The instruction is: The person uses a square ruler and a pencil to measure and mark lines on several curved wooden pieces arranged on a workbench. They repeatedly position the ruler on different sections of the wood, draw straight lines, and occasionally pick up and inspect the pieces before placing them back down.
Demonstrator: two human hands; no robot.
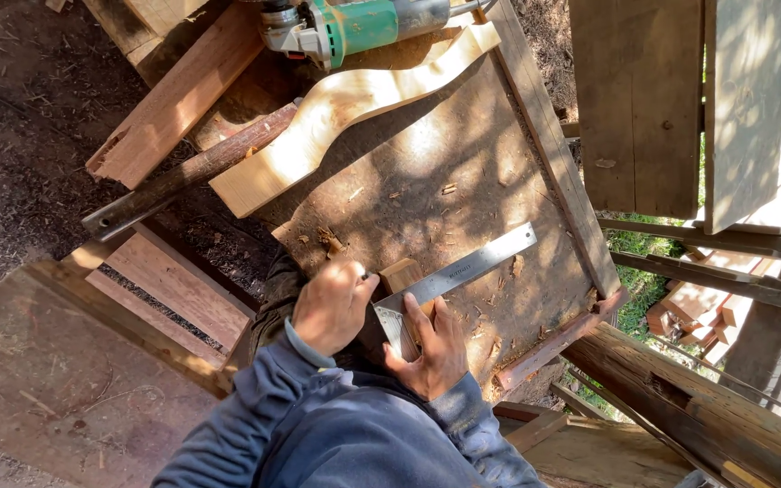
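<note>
Step in hand: marking out, as I judge it — a metal square lies against a small wood block at lower centre of the frame, and both hands work at it.
Left hand: curled closed, seemingly pinching a thin marker at the block's left edge; the marker itself is too small to tell for sure.
Right hand: fingers spread and pressed flat, holding down the square's corner and the block beneath it.
Next move calls for: the square kept tight to the block with no slip, and a steady stroke along the blade's edge — a judgement only.
Block: pale, squared, short; it sits on the board just under the blade's near end.
Square: flat bright steel, long straight blade running up to the right, smooth and reflective.
Board: brown, worn, matt, strewn with chips and dappled with leaf shadow; raised wooden edging along its right and lower sides.
Curved piece: light, freshly cut wood with a wavy outline, upper centre.
Grinder: green and grey, resting at the top edge, beyond the curved piece.
Bar: dark, round, rusty-looking, slanting at left of centre.
Planks: rough reddish timber, upper left.
</note>
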